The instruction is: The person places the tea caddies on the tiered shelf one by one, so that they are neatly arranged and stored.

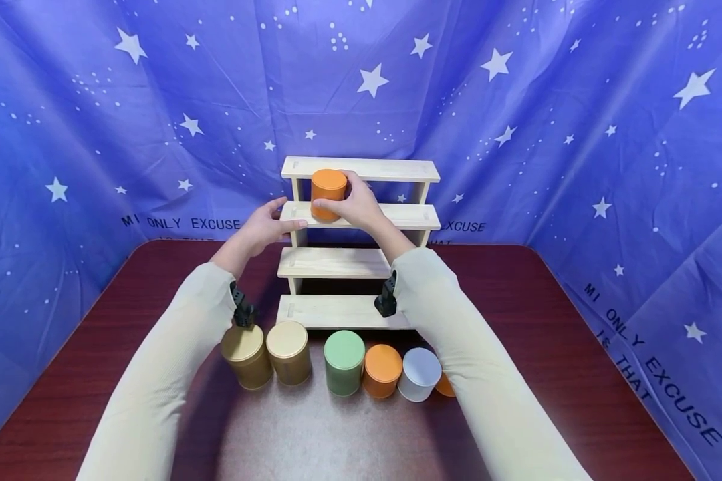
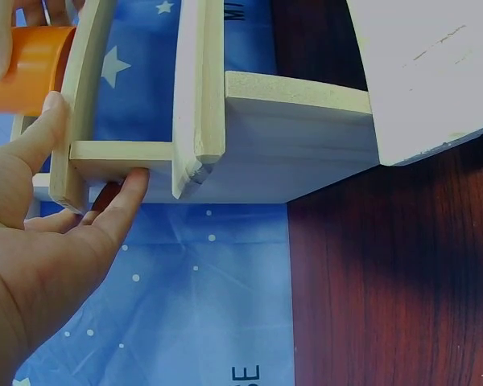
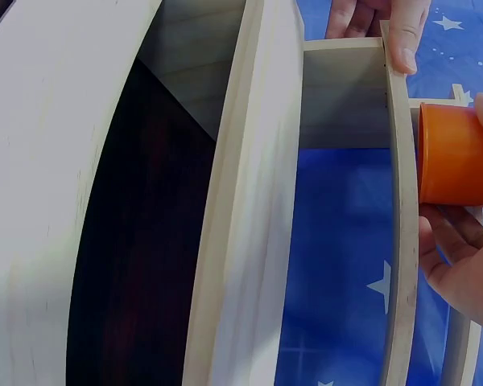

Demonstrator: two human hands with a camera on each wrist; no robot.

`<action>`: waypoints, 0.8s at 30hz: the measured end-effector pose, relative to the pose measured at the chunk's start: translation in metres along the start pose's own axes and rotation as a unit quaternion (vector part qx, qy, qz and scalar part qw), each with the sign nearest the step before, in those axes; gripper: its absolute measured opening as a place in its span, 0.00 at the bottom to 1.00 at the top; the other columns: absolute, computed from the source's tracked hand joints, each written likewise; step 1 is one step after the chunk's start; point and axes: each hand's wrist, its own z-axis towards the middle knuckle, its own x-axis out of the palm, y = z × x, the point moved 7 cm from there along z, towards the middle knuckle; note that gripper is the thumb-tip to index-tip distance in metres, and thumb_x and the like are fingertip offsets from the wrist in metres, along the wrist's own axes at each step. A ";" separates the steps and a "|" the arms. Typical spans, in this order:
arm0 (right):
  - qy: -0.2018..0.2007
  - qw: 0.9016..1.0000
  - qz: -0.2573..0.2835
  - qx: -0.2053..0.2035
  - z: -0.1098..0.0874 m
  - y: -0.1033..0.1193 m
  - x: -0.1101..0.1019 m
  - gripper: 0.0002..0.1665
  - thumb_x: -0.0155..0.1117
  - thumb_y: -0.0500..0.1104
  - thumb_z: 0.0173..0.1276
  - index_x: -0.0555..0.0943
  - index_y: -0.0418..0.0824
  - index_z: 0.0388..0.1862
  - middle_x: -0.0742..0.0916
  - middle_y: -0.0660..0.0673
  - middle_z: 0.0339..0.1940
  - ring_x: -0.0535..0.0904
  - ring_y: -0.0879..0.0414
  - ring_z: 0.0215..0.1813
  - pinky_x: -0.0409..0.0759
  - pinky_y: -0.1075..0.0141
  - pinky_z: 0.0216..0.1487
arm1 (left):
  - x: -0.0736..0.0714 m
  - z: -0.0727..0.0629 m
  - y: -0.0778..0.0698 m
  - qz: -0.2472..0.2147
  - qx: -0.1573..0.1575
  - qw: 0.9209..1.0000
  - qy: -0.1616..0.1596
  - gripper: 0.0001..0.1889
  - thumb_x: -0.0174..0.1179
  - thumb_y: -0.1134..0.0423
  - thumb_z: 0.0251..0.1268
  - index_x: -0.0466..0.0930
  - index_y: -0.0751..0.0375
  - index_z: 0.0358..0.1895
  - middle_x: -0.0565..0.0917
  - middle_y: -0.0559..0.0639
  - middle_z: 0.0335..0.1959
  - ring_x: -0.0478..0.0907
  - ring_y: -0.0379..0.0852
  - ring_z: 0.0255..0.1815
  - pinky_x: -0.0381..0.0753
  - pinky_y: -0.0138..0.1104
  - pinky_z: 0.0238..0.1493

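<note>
1. One orange can (image 1: 328,194) stands upright at the second-highest step of the wooden shelf (image 1: 333,262), left of its middle; whether its base fully bears on the board I cannot tell.
2. The right hand (image 1: 357,202) holds this can, thumb on the near side and fingers around the right and far sides.
3. The left hand (image 1: 263,227) grips the left end of the same step, thumb on the board and fingers beneath, near the can.
4. Six more cans stand on the dark red table (image 1: 295,437), near side of the shelf: from left to right, two gold cans (image 1: 290,354), a green can (image 1: 344,364), an orange one, a pale grey can (image 1: 420,375) and another orange one, partly hidden by the right sleeve (image 1: 481,361).
5. A blue star-patterned curtain (image 1: 228,120) hangs at the far side.
</note>
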 end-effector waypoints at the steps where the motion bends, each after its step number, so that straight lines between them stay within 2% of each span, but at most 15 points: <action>1: -0.001 1.000 0.001 -0.001 0.000 0.000 0.000 0.48 0.73 0.52 0.54 0.60 0.43 0.69 0.76 0.45 0.59 0.75 0.53 0.59 0.75 0.61 0.62 | 0.000 0.000 0.000 -0.001 0.000 1.000 0.000 0.47 0.62 0.59 0.62 0.37 0.54 0.76 0.57 0.65 0.71 0.67 0.58 0.66 0.70 0.49 0.65; 9: 0.000 1.000 0.004 0.004 0.001 -0.004 0.003 0.50 0.73 0.51 0.53 0.57 0.45 0.71 0.75 0.45 0.61 0.74 0.53 0.61 0.74 0.62 0.64 | -0.001 0.000 0.000 0.001 -0.002 1.000 0.003 0.47 0.62 0.60 0.62 0.36 0.54 0.76 0.57 0.66 0.71 0.66 0.58 0.66 0.70 0.49 0.66; 19: -0.012 1.000 0.007 0.014 -0.001 -0.011 0.002 0.50 0.74 0.53 0.52 0.59 0.45 0.70 0.76 0.44 0.59 0.74 0.54 0.59 0.75 0.60 0.62 | 0.000 -0.001 0.000 0.006 -0.003 1.000 0.003 0.47 0.62 0.59 0.62 0.37 0.54 0.76 0.57 0.65 0.71 0.67 0.58 0.66 0.71 0.48 0.65; 24: -0.016 1.000 0.002 0.016 -0.003 -0.010 0.002 0.50 0.73 0.55 0.52 0.59 0.47 0.69 0.76 0.45 0.58 0.74 0.53 0.58 0.77 0.59 0.60 | 0.001 -0.001 -0.001 -0.002 0.008 1.000 0.005 0.47 0.61 0.61 0.62 0.37 0.57 0.75 0.57 0.66 0.71 0.67 0.59 0.66 0.72 0.48 0.64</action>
